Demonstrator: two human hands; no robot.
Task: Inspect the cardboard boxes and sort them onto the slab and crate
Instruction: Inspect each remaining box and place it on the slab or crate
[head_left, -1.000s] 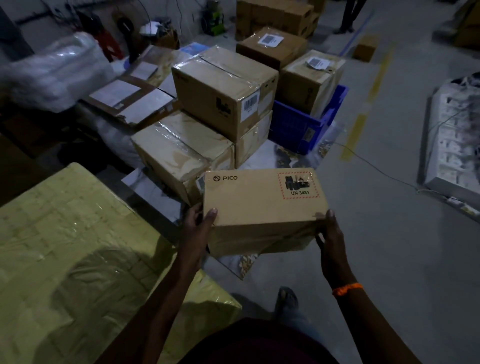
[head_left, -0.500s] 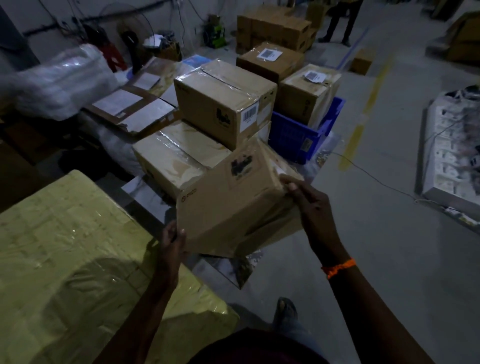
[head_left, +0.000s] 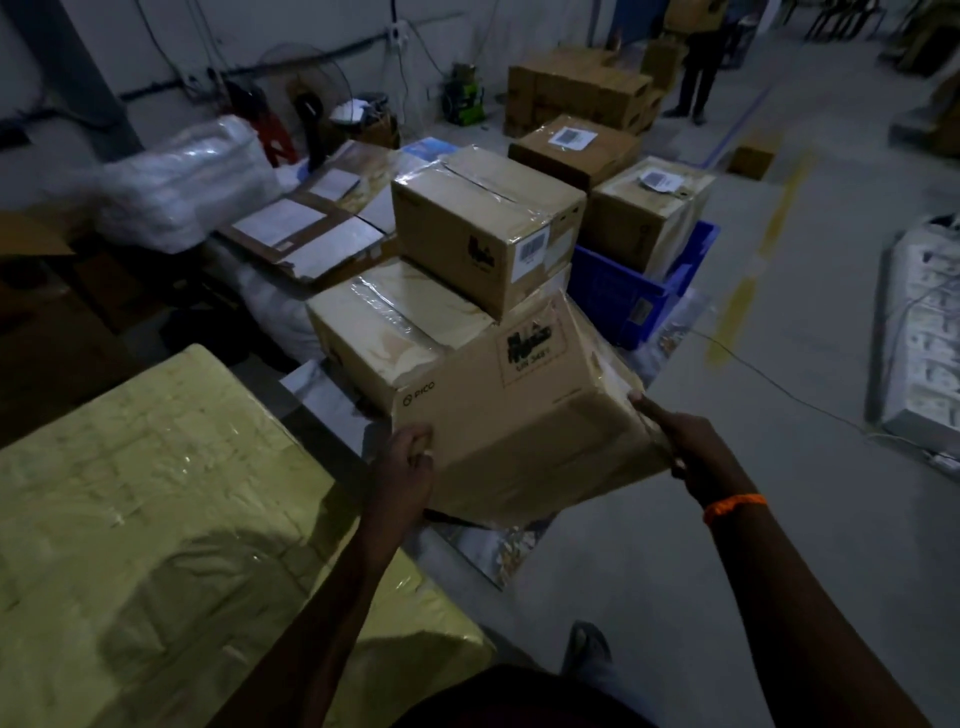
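Note:
I hold a tilted PICO cardboard box (head_left: 519, 410) in front of me, its far right end raised. My left hand (head_left: 408, 470) grips its near left corner, fingers curled over the edge. My right hand (head_left: 685, 444) grips the right end. Just beyond it, a taped box (head_left: 374, 332) lies on the pale slab (head_left: 322, 389), with another box (head_left: 483, 228) stacked on top. Further right, a blue crate (head_left: 618, 296) carries a labelled box (head_left: 649, 218).
A large yellow wrapped block (head_left: 156, 519) fills the near left. Flattened cartons (head_left: 306, 234) and a white plastic bundle (head_left: 192, 182) lie at the left. More boxes (head_left: 576, 98) and a standing person (head_left: 696, 67) are at the back. White packs (head_left: 930, 322) and a cable lie on the floor at the right.
The box went from level, label up, to tilted with its right end lifted. It then swung back a little and lower, and my view rose toward the back of the room.

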